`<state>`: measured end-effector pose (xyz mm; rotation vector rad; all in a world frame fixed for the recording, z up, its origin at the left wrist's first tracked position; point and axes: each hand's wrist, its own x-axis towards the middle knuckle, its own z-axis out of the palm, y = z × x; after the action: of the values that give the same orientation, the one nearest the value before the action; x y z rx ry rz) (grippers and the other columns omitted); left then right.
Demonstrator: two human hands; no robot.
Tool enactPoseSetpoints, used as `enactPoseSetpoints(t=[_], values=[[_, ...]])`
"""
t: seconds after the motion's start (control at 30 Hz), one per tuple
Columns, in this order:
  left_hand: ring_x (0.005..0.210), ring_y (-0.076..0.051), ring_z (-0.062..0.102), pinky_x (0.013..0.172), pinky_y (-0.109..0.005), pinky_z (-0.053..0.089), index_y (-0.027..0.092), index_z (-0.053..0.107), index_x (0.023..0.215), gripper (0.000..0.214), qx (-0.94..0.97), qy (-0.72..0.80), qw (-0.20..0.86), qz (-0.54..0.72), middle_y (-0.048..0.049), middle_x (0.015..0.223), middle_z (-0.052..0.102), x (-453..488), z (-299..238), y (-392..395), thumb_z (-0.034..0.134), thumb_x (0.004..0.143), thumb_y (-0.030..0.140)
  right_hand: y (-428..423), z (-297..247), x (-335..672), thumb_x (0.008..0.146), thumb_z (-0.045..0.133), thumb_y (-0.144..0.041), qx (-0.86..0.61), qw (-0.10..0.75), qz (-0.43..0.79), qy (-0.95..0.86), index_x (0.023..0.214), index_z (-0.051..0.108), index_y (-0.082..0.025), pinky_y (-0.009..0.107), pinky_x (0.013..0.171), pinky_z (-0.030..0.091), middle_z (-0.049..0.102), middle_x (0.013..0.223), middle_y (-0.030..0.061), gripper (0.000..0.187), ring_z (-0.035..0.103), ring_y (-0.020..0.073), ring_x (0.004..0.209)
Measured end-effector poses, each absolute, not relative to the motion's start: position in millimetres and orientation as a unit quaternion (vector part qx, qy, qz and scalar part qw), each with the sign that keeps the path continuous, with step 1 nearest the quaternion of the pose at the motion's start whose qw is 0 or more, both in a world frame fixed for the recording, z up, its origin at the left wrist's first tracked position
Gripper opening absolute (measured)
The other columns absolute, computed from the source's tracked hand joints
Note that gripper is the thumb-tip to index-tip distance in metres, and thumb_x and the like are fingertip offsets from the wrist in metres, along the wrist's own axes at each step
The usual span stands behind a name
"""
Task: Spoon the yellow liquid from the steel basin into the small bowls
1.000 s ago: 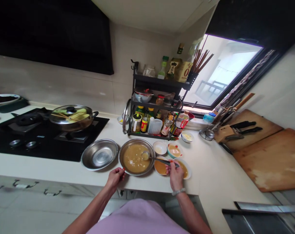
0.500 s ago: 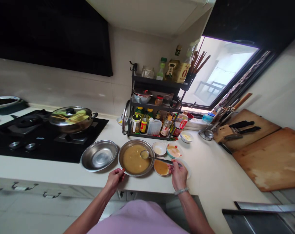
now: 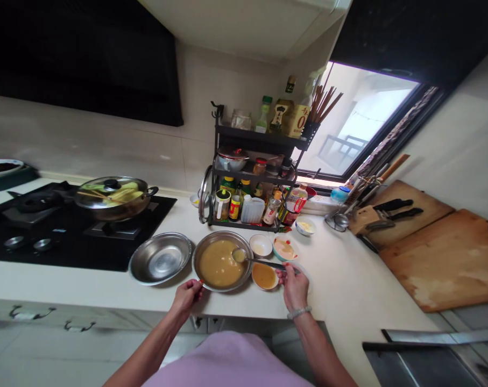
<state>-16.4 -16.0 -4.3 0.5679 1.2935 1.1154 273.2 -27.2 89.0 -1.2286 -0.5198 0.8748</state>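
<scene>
Right hand closed on the dark handle's far end, we hold a long-handled ladle in the head view, its cup at the surface of brown liquid in a steel basin on the white desk. Our left hand has thumb and fingers drawn together, pinched at the basin's near-left rim. We judge the ladle light and stiff, best gripped toward the handle's end, though it could turn slippery if wet; the basin looks rigid and weighted by its liquid, prone to slosh, and best steadied by the rim. Both our forearms reach forward from below, angled outward at the elbows, the right wrist bearing a bracelet. The right hand hangs just beside a small bowl of orange-brown sauce.
</scene>
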Motion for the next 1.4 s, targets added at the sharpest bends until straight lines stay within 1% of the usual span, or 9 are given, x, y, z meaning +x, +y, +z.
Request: enactPoseSetpoints(t=[0.13,0.3,0.47,0.67,0.83,0.93,1.1,1.23,1.4], values=[[0.042,-0.007,0.044,0.044,-0.021,0.034,0.018,0.048,0.048,0.039,0.244,0.564,0.623,0.483,0.0031,0.045,0.054,-15.8,1.6,-17.4,0.078,0.042,0.042,-24.6,99.0,291.2,0.062,0.068,-0.032,-0.556,0.715,0.368,-0.212,0.075,0.059,-0.015,0.018,0.037,0.038,0.062,0.048,0.0001,0.024,0.053,0.0109,0.04],[0.042,-0.008,0.044,0.044,-0.022,0.033,0.018,0.048,0.048,0.04,0.246,0.568,0.621,0.48,0.0029,0.045,0.054,-15.7,1.3,-17.5,0.078,0.041,0.044,-18.8,109.4,334.3,0.058,0.069,-0.031,-0.558,0.757,0.28,-0.193,0.073,0.058,-0.014,0.019,0.037,0.039,0.062,0.048,0.0012,0.025,0.053,0.0109,0.039],[0.043,-0.008,0.045,0.045,-0.022,0.034,0.018,0.05,0.049,0.04,0.256,0.57,0.618,0.477,0.0022,0.046,0.054,-16.7,-0.9,-17.2,0.077,0.042,0.046,-16.8,106.3,372.3,0.064,0.068,-0.036,-0.587,0.763,0.182,-0.201,0.077,0.059,-0.013,0.021,0.037,0.043,0.06,0.048,-0.0004,0.028,0.055,0.0124,0.04],[0.043,-0.008,0.045,0.045,-0.022,0.035,0.018,0.05,0.049,0.04,0.26,0.571,0.615,0.478,0.0021,0.047,0.054,-16.6,-0.9,-17.4,0.076,0.044,0.046,-27.6,85.1,384.3,0.075,0.059,-0.045,-0.661,0.668,0.101,-0.328,0.093,0.064,-0.012,0.027,0.048,0.052,0.062,0.058,-0.0004,0.038,0.059,0.014,0.047],[0.043,-0.009,0.045,0.045,-0.023,0.035,0.018,0.048,0.048,0.038,0.271,0.577,0.61,0.471,0.0021,0.046,0.053,-16.1,1.2,-17.6,0.075,0.044,0.046,-44.0,90.7,372.1,0.082,0.053,-0.04,-0.63,0.591,0.031,-0.504,0.095,0.068,-0.017,0.032,0.062,0.053,0.066,0.084,0.006,0.03,0.062,0.0155,0.059],[0.043,-0.008,0.045,0.045,-0.022,0.035,0.018,0.049,0.048,0.038,0.266,0.572,0.616,0.472,0.0022,0.047,0.054,-15.9,2.6,-17.8,0.076,0.043,0.045,-49.4,102.3,354.0,0.082,0.053,-0.038,-0.601,0.59,0.048,-0.537,0.095,0.068,-0.02,0.033,0.064,0.053,0.066,0.091,0.0067,0.026,0.061,0.0168,0.064],[0.043,-0.008,0.044,0.045,-0.022,0.034,0.018,0.048,0.048,0.04,0.272,0.57,0.611,0.477,0.0026,0.046,0.053,-15.4,2.1,-17.6,0.076,0.043,0.046,-49.5,97.5,304.6,0.078,0.058,-0.038,-0.568,0.629,0.206,-0.49,0.093,0.07,-0.02,0.03,0.054,0.05,0.064,0.071,0.0023,0.026,0.055,0.0151,0.051],[0.042,-0.008,0.044,0.045,-0.022,0.035,0.018,0.048,0.048,0.039,0.266,0.575,0.607,0.48,0.0025,0.046,0.053,-14.9,-1.0,-17.1,0.076,0.043,0.045,-45.4,74.8,265.5,0.077,0.059,-0.037,-0.548,0.581,0.288,-0.528,0.09,0.072,-0.023,0.03,0.05,0.049,0.064,0.07,0.0028,0.023,0.055,0.0148,0.049],[0.041,-0.008,0.043,0.043,-0.022,0.033,0.018,0.049,0.049,0.039,0.271,0.572,0.605,0.483,0.0028,0.046,0.053,-15.3,-3.7,-16.6,0.075,0.045,0.046,-35.8,56.3,237.2,0.074,0.06,-0.041,-0.559,0.57,0.331,-0.502,0.086,0.071,-0.022,0.029,0.048,0.048,0.063,0.065,0.0019,0.025,0.055,0.0141,0.045]])
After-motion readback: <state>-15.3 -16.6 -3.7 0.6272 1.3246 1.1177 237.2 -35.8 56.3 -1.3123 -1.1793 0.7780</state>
